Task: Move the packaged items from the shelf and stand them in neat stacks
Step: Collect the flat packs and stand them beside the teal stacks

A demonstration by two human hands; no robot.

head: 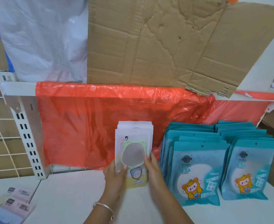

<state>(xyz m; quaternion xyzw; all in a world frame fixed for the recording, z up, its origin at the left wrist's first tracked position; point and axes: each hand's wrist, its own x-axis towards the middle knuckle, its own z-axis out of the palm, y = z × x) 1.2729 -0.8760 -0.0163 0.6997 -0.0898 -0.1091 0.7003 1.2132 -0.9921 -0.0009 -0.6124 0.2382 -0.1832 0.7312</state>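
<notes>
Head view: white packs (133,143) stand upright, long axis vertical, fronts facing camera. Left hand (115,174) grips them; right hand (152,167) presses flat alongside.

Your white mirror packs (133,147) stand upright on the shelf (78,196), one stack front to back, with the back ones' tops showing behind. The front pack is a clear-white pouch with a pale green bear-eared round mirror and a cartoon hand-mirror print low down. Your left hand (115,173) pinches its lower left, thumb on the face. Your right hand (154,168) lies flat against the right edge. Just right stand two rows of teal mirror pouches, left row (196,172) and right row (247,172), upright and side by side, each with a hang hole and a yellow-haired cartoon figure. At bottom left, pink packs (18,201) lie flat, barcodes up.
</notes>
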